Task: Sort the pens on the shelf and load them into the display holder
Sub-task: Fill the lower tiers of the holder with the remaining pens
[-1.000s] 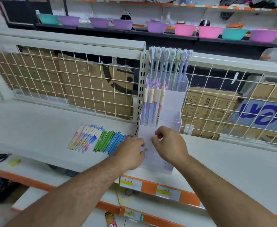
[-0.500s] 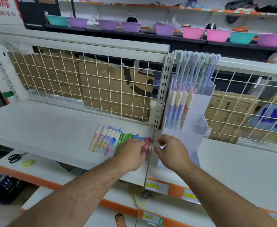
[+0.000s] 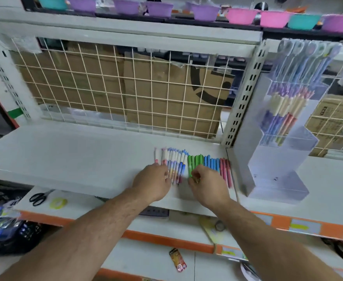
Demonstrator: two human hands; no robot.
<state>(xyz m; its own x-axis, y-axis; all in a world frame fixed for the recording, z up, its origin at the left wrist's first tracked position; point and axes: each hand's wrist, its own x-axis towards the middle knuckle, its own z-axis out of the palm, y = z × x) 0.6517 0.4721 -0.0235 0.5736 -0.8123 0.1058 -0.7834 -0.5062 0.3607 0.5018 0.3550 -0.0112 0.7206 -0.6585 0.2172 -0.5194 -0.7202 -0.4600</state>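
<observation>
Both hands rest at the near ends of the pens (image 3: 190,166), which lie side by side in a row on the white shelf (image 3: 75,151), just left of the holder (image 3: 276,159).

Row, left to right: white-and-patterned pens (image 3: 173,163), green pens (image 3: 196,162), blue pens (image 3: 212,164), red pens (image 3: 226,171).

Left hand (image 3: 153,182): palm down on the near ends of the patterned pens, fingers curled. Grip state: cannot tell whether it holds any pen.

Right hand (image 3: 208,186): fingertips (image 3: 193,179) pinched at the near end of the green pens. Grip looks closed on one, but motion blur leaves that uncertain.

Holder: clear, stepped, upright on the shelf against the slotted post (image 3: 243,98). Upper two tiers carry pens standing upright; the lower front tiers look empty.

Lower shelf: scissors (image 3: 40,197) and a tape roll (image 3: 58,203), apart from the pens.
</observation>
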